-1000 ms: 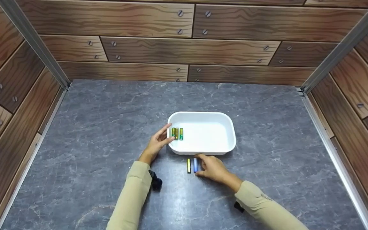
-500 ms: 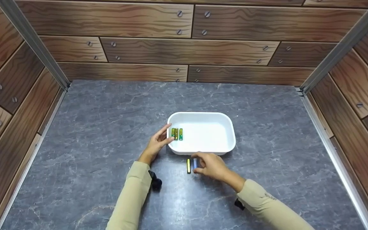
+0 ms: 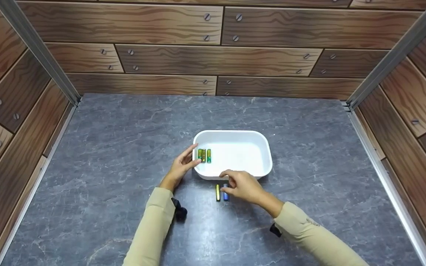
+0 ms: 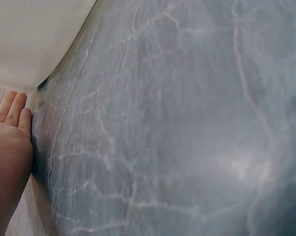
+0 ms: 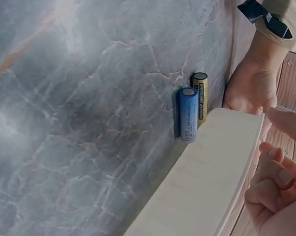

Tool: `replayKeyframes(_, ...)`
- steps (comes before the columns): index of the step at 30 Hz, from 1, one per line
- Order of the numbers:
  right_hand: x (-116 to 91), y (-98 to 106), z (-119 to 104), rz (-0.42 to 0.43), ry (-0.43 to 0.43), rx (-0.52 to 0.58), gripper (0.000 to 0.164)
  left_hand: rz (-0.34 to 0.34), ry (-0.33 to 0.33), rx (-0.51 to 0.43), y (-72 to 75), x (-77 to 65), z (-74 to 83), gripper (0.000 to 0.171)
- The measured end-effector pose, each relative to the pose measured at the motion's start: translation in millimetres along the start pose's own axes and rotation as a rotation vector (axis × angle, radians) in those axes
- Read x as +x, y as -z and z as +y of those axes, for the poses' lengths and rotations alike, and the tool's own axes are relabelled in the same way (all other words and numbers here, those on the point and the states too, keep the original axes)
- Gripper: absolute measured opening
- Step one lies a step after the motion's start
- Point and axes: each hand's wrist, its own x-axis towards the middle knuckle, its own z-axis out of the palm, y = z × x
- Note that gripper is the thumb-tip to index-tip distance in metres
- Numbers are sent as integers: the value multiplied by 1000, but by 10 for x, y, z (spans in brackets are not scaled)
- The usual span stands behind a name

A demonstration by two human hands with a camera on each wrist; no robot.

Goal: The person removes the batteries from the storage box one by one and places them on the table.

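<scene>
My left hand [image 3: 178, 168] holds the left end of a white plastic tub [image 3: 250, 174], its thumb over the rim and its other fingers along the outside wall. Inside, by that hand, lie several green-and-gold batteries [image 3: 209, 156]. In front of the tub a blue battery [image 5: 188, 115] and a black-and-gold battery [image 5: 201, 93] lie side by side on the table. Just over the blue one hovers my right hand [image 3: 245, 187], thumb and index finger apart with nothing between them. In the right wrist view its other fingers [image 5: 273, 187] are loosely curled.
The grey marbled table [image 3: 131, 125] stretches around the tub on all sides. Wood-patterned walls [image 3: 220, 61] and metal corner posts [image 3: 375, 55] enclose its back and sides. Each wrist wears a small black camera [image 3: 181, 211].
My right hand has risen off the blue battery and shifted slightly toward the tub, leaving that battery on the table. The left hand keeps its place on the tub.
</scene>
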Motion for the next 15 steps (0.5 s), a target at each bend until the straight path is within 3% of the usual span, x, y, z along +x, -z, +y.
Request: replayKeyframes(15,222,41,-40,36,16,23,28,3,11,2,-3,-1,-1,65)
